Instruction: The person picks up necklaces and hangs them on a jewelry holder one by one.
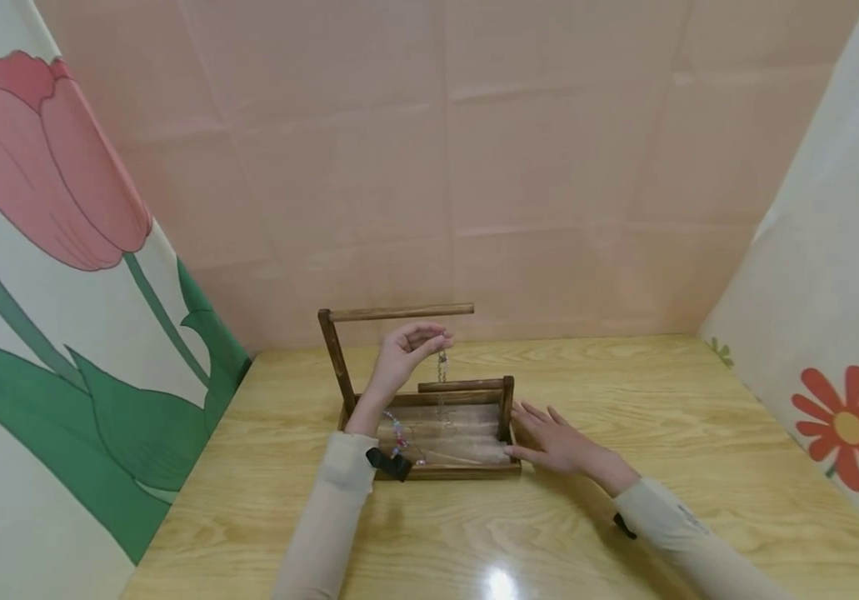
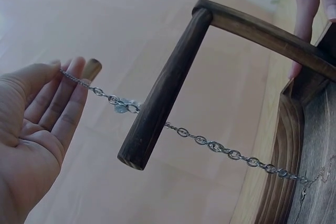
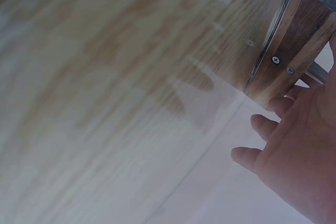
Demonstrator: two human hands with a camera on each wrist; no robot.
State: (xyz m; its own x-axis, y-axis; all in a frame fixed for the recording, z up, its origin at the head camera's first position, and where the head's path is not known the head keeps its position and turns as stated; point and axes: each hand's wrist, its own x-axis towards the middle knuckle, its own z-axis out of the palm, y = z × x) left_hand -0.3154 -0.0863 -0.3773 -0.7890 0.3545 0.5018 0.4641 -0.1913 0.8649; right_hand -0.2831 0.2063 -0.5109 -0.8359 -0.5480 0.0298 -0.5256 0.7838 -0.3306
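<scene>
My left hand (image 1: 402,357) is raised above a wooden jewelry stand (image 1: 447,473), pinching the end of a silver chain (image 2: 233,154) between thumb and fingers. The links hang past the short lower bar (image 1: 466,386) into the stand's tray; in the left wrist view the bar crosses in front of the chain. A pale bead or charm (image 2: 125,106) shows on it near the hand. At the stand's right end, my right hand (image 1: 560,442) lies with fingers extended along the side wall, thumb at the front corner. Screw heads mark that wall in the right wrist view.
A beaded strand (image 1: 398,435) lies in the tray's left part, partly behind my left wrist. The taller upper bar (image 1: 399,313) reaches over from the left post. The stand is on a wood-grain table (image 1: 624,375), with a pink backdrop behind and flower-printed sheets at both sides.
</scene>
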